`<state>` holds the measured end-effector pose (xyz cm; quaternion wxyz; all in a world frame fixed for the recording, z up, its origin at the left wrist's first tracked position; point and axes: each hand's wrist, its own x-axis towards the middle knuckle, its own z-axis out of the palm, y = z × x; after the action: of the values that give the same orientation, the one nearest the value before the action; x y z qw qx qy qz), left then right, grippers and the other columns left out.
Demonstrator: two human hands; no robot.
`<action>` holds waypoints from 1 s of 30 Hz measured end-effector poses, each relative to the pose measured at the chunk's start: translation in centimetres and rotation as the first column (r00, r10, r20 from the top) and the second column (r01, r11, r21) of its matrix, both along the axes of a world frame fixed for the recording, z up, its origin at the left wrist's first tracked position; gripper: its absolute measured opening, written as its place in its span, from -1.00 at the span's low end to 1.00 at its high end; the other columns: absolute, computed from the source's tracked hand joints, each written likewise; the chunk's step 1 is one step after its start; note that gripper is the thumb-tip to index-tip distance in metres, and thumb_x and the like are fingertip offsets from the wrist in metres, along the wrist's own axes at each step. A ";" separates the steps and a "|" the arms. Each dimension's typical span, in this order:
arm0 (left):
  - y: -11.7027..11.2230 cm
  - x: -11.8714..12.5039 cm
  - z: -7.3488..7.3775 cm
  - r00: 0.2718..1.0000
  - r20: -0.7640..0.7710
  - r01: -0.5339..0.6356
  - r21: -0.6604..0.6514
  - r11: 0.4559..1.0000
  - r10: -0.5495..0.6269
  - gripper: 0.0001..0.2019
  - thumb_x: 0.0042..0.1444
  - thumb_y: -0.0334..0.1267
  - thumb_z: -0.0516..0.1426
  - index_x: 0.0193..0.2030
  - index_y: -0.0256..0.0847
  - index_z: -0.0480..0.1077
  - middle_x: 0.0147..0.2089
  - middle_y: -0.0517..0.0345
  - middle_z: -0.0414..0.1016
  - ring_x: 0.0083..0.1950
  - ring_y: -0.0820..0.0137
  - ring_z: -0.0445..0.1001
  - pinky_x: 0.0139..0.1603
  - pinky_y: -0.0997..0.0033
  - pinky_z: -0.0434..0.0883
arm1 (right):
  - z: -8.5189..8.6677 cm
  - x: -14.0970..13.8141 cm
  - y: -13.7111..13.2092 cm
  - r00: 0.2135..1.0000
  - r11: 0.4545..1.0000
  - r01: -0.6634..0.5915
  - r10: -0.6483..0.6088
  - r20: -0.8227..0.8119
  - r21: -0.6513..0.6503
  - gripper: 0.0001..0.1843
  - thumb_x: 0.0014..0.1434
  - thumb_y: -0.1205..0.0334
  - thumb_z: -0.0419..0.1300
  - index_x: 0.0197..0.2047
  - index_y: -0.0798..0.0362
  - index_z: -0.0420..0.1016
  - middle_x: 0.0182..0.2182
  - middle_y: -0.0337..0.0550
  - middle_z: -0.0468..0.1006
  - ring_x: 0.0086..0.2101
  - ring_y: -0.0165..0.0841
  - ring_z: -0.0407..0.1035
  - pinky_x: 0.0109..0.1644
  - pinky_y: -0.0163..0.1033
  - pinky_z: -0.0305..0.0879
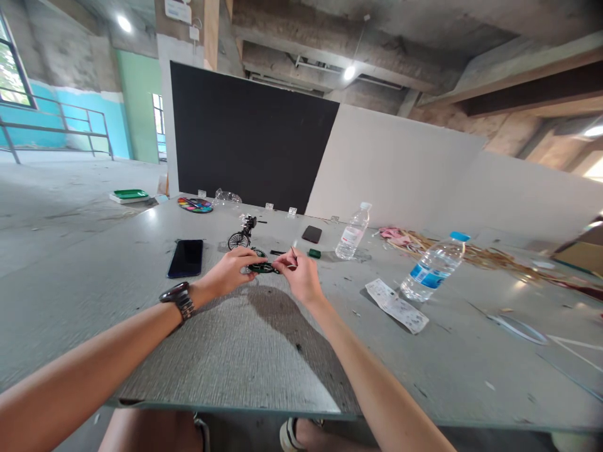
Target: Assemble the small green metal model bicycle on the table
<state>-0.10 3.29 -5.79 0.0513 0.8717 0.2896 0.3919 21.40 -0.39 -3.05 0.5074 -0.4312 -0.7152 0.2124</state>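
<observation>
My left hand (238,265) is closed around the left side of a small dark model bicycle part (264,268), which has a spoked wheel showing by the fingers. On its other side my right hand (300,271) is pinched, with a thin stick-like tool (294,251) between the fingertips; its exact kind is too small to make out. Just behind the hands stands another piece of the model bicycle (241,235), with a black wheel and handlebar. A small dark green block (314,253) and a thin black strip (277,252) lie close to my right hand.
A smartphone (185,258) lies left, and a dark flat case (311,234) lies behind. Two water bottles (353,233) (433,269) stand right, beside a printed paper sheet (396,306). A paint palette (195,205) and clear plastic wrap (227,198) sit near the black panel (249,138).
</observation>
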 end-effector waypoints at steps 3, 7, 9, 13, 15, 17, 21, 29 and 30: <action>0.0 -0.2 0.1 0.999 -0.020 0.025 -0.014 1.000 -0.025 -0.59 0.16 -0.37 0.20 0.17 -0.11 0.47 0.05 0.00 0.51 0.07 0.25 0.47 0.14 0.16 0.42 | 0.0 0.0 0.0 1.000 1.000 -0.006 0.006 -0.005 -0.011 -0.51 0.13 0.10 0.28 -0.48 -0.08 -0.06 -0.39 -0.12 0.63 -0.34 -0.26 0.52 -0.26 -0.20 0.42; 0.1 -0.3 0.2 0.996 -0.064 0.064 -0.014 0.998 -0.065 -0.54 0.16 -0.45 0.17 0.20 -0.07 0.43 0.08 0.03 0.48 0.11 0.26 0.45 0.17 0.15 0.41 | 0.0 0.1 0.0 0.999 1.000 0.002 -0.002 0.037 -0.012 -0.50 0.14 0.05 0.26 -0.48 -0.08 -0.07 -0.37 -0.11 0.64 -0.34 -0.25 0.52 -0.26 -0.18 0.42; 0.1 -0.3 0.2 0.996 -0.062 0.062 -0.015 0.998 -0.063 -0.53 0.16 -0.47 0.15 0.20 -0.05 0.43 0.08 0.04 0.48 0.10 0.27 0.44 0.18 0.14 0.40 | 0.1 0.1 0.0 0.999 1.000 0.009 -0.009 0.041 -0.008 -0.49 0.14 0.02 0.26 -0.48 -0.08 -0.07 -0.37 -0.11 0.64 -0.33 -0.24 0.53 -0.27 -0.18 0.42; 0.2 -0.2 0.1 0.996 -0.055 0.069 -0.009 0.998 -0.069 -0.58 0.20 -0.44 0.14 0.18 -0.07 0.44 0.07 0.03 0.47 0.10 0.27 0.43 0.18 0.13 0.40 | 0.2 0.0 -0.1 0.999 1.000 0.018 -0.018 0.049 -0.004 -0.49 0.15 0.01 0.25 -0.48 -0.08 -0.07 -0.38 -0.11 0.63 -0.33 -0.23 0.53 -0.28 -0.17 0.43; 0.1 -0.1 0.1 0.995 -0.061 0.073 -0.004 0.997 -0.073 -0.61 0.23 -0.42 0.13 0.18 -0.10 0.44 0.06 0.02 0.46 0.10 0.26 0.42 0.17 0.13 0.40 | 0.3 -0.1 -0.2 0.998 1.000 0.022 -0.022 0.059 -0.003 -0.49 0.15 0.03 0.25 -0.48 -0.09 -0.08 -0.40 -0.12 0.62 -0.33 -0.22 0.53 -0.27 -0.16 0.43; 0.0 -0.1 0.0 0.996 -0.066 0.068 0.002 0.998 -0.068 -0.61 0.25 -0.41 0.12 0.20 -0.11 0.41 0.07 0.01 0.44 0.10 0.26 0.41 0.17 0.13 0.39 | 0.3 -0.1 -0.3 0.998 0.999 0.033 -0.033 0.056 -0.003 -0.49 0.15 0.03 0.25 -0.48 -0.09 -0.10 -0.41 -0.12 0.61 -0.34 -0.22 0.52 -0.28 -0.15 0.43; -0.1 0.0 -0.1 0.995 -0.084 0.051 0.007 0.999 -0.050 -0.51 0.21 -0.51 0.08 0.26 -0.08 0.35 0.06 0.03 0.40 0.08 0.28 0.40 0.16 0.15 0.40 | 0.3 -0.2 -0.3 0.999 0.999 0.034 -0.033 0.018 -0.040 -0.45 0.14 -0.04 0.27 -0.47 -0.09 -0.11 -0.44 -0.15 0.59 -0.46 -0.28 0.45 -0.37 -0.16 0.43; -0.2 0.1 -0.1 0.996 -0.071 0.051 -0.015 0.999 -0.052 -0.49 0.15 -0.56 0.07 0.20 -0.08 0.39 0.04 0.03 0.39 0.08 0.27 0.40 0.17 0.13 0.39 | 0.1 0.0 0.2 1.000 0.999 0.005 -0.004 0.022 -0.054 -0.40 0.09 -0.17 0.28 -0.48 -0.08 -0.09 -0.42 -0.14 0.60 -0.48 -0.32 0.42 -0.40 -0.17 0.47; -0.2 0.2 -0.1 0.996 -0.066 0.052 -0.016 0.998 -0.053 -0.50 0.14 -0.56 0.07 0.19 -0.08 0.40 0.04 0.03 0.39 0.08 0.27 0.40 0.17 0.13 0.39 | 0.2 0.0 0.2 1.000 0.998 -0.001 0.002 0.020 -0.059 -0.40 0.08 -0.17 0.29 -0.48 -0.08 -0.08 -0.42 -0.14 0.60 -0.48 -0.32 0.42 -0.41 -0.17 0.47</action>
<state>0.05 3.09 -5.85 0.0584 0.8912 0.2709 0.3591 21.44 -0.16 -2.89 0.4873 -0.4476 -0.7138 0.2294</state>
